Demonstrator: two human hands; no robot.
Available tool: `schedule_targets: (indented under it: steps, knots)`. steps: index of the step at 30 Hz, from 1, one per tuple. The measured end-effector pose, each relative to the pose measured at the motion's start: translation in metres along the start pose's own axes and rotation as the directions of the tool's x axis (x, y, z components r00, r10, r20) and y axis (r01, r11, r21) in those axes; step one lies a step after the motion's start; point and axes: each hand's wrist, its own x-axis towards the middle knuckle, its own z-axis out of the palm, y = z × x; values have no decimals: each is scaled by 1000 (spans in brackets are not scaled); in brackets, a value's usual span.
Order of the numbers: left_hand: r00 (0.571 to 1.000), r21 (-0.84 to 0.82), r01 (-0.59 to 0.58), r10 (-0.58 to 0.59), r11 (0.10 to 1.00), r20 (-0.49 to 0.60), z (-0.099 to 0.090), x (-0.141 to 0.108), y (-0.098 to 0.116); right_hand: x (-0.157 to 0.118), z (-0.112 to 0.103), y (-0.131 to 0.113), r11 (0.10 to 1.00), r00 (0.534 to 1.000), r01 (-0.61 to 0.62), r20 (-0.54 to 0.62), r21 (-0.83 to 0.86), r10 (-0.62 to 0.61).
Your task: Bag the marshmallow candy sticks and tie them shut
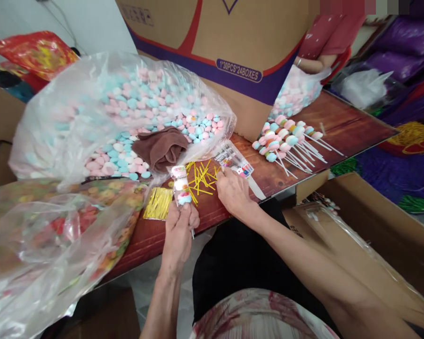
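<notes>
A person's left hand [183, 220] was closed around the lower part of a wrapped candy stick [181, 186], thumb against fingers, at the near edge of a reddish-brown table [346, 113]. The candy stood upright above the fist – pink, white and blue pieces in a clear wrapper whose small print was too blurred to read – and its white stick poked out below, past the table's edge.

The right hand [235, 193] was over the table, a little in from the near edge, fingers curled closely together. Their tips were at a scatter of yellow ties [200, 181]; whether they pinched one could not be told. A packet of yellow ties [158, 204] lay just left of the candy. Beyond the right hand lay printed bags [231, 157], their lettering too small to make out.

The clearest writing was on a big brown carton [212, 37] along the table's far side: "1*30PCS*24BOXES", in a purple label. Marks near its upper left were unreadable.

Toward the table's right end, a pile of candy sticks [286, 136] pointed their white ends at the near edge. On the left sprawled a large clear bag of candies [144, 103], a brown cloth [160, 148] at its mouth.
</notes>
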Motion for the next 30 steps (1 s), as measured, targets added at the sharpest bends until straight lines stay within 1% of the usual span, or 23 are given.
schedule_targets:
  steps: [2, 4, 8, 10, 12, 15, 17, 18, 19, 21, 23, 24, 25, 26, 28, 30]
  knots:
    - [999, -18, -33, 33, 999, -32, 2, 3, -4, 6, 6, -1, 998, 999, 30, 21, -62, -28]
    - [997, -26, -53, 52, 998, -58, 3, 6, -7, 9, 13, -1, 994, 998, 59, 2, -91, -60]
    - [999, -38, -12, 10, 999, -45, 3, 8, -9, 10, 24, 6, 992, 993, 96, -58, -78, -101]
    - [999, -45, 17, -19, 999, -47, 5, 9, -10, 10, 27, 12, 997, 994, 76, -75, -2, -75]
    - [997, -48, 41, -44, 998, -60, 7, 10, -12, 9, 28, 18, 991, 994, 40, -110, 125, -27]
    - [995, -32, 66, -68, 997, -68, 11, 12, -16, 6, 29, 26, 940, 980, 57, -200, 336, 12]
    - [996, 7, 51, -51, 999, -79, 14, 13, -18, 3, 30, 30, 861, 963, 105, -266, 498, 36]
    - [995, 30, 32, -29, 999, -91, 16, 14, -19, 1, 31, 32, 793, 956, 127, -286, 596, 62]
    - [994, 51, 9, -4, 999, -105, 17, 14, -20, -1, 31, 33, 705, 954, 140, -284, 695, 91]
    - [991, 78, -40, 49, 996, -128, 19, 14, -22, -7, 31, 33, 497, 966, 128, -220, 858, 132]
    - [988, 93, -75, 87, 993, -131, 21, 15, -23, -14, 27, 31, 289, 978, 95, -144, 953, 152]
    - [987, 101, -87, 99, 991, -125, 22, 16, -24, -19, 24, 29, 210, 981, 81, -115, 974, 156]
    - [988, 109, -93, 106, 990, -117, 23, 16, -24, -24, 21, 27, 155, 984, 70, -94, 985, 153]
    - [988, 114, -96, 109, 989, -107, 24, 17, -25, -28, 18, 25, 120, 987, 59, -76, 991, 140]
    - [992, 114, -89, 99, 989, -80, 27, 18, -27, -38, 13, 21, 85, 994, 30, -38, 996, 99]
    - [996, 106, -72, 78, 992, -54, 29, 18, -28, -44, 11, 17, 68, 997, -10, 4, 998, 79]
